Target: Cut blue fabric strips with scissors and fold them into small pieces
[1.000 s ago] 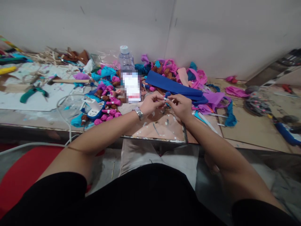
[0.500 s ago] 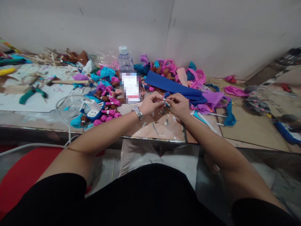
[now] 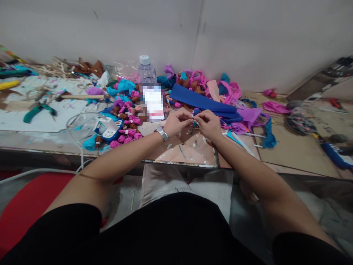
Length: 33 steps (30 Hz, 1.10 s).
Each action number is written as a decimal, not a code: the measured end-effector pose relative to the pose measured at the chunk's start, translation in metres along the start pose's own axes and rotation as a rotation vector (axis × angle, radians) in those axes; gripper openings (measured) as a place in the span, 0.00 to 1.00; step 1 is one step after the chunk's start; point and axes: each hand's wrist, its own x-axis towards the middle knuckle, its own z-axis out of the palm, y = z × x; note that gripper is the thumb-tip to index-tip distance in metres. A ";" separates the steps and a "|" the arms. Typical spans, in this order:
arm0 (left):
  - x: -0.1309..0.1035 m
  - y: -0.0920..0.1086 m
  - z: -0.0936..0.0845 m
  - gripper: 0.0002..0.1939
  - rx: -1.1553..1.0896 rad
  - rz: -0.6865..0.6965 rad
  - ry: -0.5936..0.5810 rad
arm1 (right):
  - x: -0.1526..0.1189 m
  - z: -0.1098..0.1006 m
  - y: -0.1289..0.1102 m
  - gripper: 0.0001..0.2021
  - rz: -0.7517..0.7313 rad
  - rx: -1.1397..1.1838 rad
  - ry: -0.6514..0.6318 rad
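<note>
Head camera: the left hand (image 3: 178,122) and right hand (image 3: 207,124) meet above the table (image 3: 182,149), fingertips nearly touching. Both are pinched narrow on a small blue bundle (image 3: 196,111), whose rounded top shows at 12 o'clock of the fingertips; its lower part is mostly hidden by the fingers. A watch (image 3: 161,133) sits on the left wrist.

Taking the hands as the clock's centre, a folded blue cloth (image 3: 202,100) lies close by at 1 o'clock, with pink and purple scraps heaped behind it. Purple cloth (image 3: 250,117) spreads at 3 o'clock, and a teal cloth (image 3: 269,135) lies beyond it, on the cardboard (image 3: 292,152). The phone (image 3: 153,103), partly blurred, stands out brightly between 9 and 10 o'clock, and the bottle (image 3: 148,73) is upright just behind it.

Around 8 to 9 o'clock are pink bundles (image 3: 127,139), next to a blue-and-white device (image 3: 112,131). Farther out, near 9 o'clock, green-handled pliers (image 3: 38,112) rest on white paper (image 3: 51,123), with a hammer (image 3: 82,96) nearer the hands. Below the table edge, at 8 o'clock, is something red (image 3: 33,206).
</note>
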 end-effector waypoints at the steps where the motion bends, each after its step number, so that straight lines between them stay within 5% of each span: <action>1: 0.000 0.000 0.000 0.22 -0.005 -0.008 0.001 | 0.000 0.000 0.000 0.12 0.002 -0.003 -0.003; 22: 0.000 0.004 0.000 0.18 0.032 0.061 0.035 | 0.000 0.002 0.000 0.12 0.031 0.079 -0.020; 33: -0.003 0.010 -0.001 0.14 0.135 0.013 0.058 | -0.001 0.007 0.009 0.12 0.258 0.339 -0.049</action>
